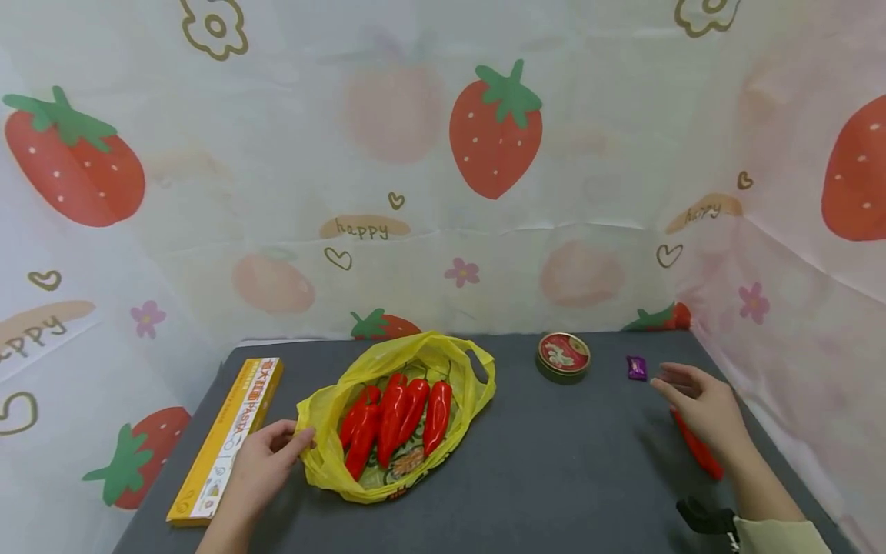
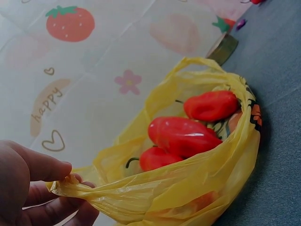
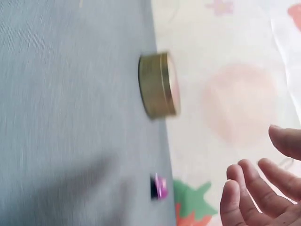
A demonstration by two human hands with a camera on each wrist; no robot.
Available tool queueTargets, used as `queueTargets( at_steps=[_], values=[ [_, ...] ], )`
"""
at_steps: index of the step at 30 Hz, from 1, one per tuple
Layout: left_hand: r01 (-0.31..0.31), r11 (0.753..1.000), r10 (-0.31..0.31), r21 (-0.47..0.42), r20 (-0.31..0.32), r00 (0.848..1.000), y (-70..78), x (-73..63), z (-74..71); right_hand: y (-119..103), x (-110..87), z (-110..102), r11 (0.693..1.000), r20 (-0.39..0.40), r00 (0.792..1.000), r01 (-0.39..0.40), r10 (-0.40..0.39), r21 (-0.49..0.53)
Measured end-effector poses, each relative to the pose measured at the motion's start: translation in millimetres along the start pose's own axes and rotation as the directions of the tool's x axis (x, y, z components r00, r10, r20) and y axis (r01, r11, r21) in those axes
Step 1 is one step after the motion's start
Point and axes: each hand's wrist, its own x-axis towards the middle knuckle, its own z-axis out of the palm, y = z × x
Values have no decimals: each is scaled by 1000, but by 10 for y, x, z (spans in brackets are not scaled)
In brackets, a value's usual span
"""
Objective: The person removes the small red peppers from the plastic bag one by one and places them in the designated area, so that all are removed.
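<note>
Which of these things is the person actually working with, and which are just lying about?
Likely in the job:
yellow bag, pinched at its edge by the left hand
red peppers inside it
loose red pepper, probably, near the empty right hand

Apparently lying about:
pasta box
round tin
small purple packet

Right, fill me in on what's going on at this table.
A person's left grip pinches the edge of an open yellow plastic bag with several red peppers inside. The right grip is empty, raised over the right side of the table. One loose pepper lies outside the bag, partly hidden by the right arm in the head view. A small purple packet and a round tin sit toward the back, and a pasta box lies on the left.
</note>
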Motion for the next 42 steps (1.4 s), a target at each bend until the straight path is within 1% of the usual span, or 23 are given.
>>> queueTargets(
  at_steps=[3, 6, 11, 18, 21, 26, 30, 32, 36, 40, 42],
  values=[
    [1, 1000, -1, -15, 1, 1000, -6, -3, 5, -136, -13, 128, 997, -3, 1000, 29, -29, 72],
    [-7, 1000, 7, -21, 6, 1000, -11, -5, 6, -230, -32, 254, 992, 5, 999, 49, -50, 120],
    [10, 1000, -10, -1, -7, 1000, -7, -22, -5, -383, -43, 452, 978, 49, 995, 73, -84, 194],
    [-19, 1000, 19, -14, 16, 1000, 8, 23, 30, -638, -84, 665, 968, 93, 989, 87, -112, 237],
    [-7, 1000, 8, -12, 19, 1000, 5, 16, 35, -778, -78, 807, 959, 122, 985, 89, -125, 270],
    [14, 1000, -14, -7, 15, 1000, -27, -13, 24, -982, -49, 1087, 945, 175, 970, 108, -168, 308],
    [11, 1000, -10, -21, 26, 1000, -34, -20, 17, -1157, -13, 1281, 938, 201, 961, 120, -192, 325],
    [11, 1000, -10, -27, 29, 1000, -30, -23, 17, -1236, 8, 1376, 934, 222, 955, 114, -197, 339],
    [12, 999, -11, -33, 15, 1000, -21, -26, 18, -1362, 65, 1552, 921, 256, 946, 92, -199, 378],
    [8, 999, -7, -44, 16, 1000, -15, -32, 8, -1468, 124, 1712, 911, 268, 947, 53, -176, 410],
    [19, 999, -18, -48, 18, 1000, -15, -41, -4, -1509, 146, 1809, 911, 282, 944, 45, -173, 409]
  ],
)
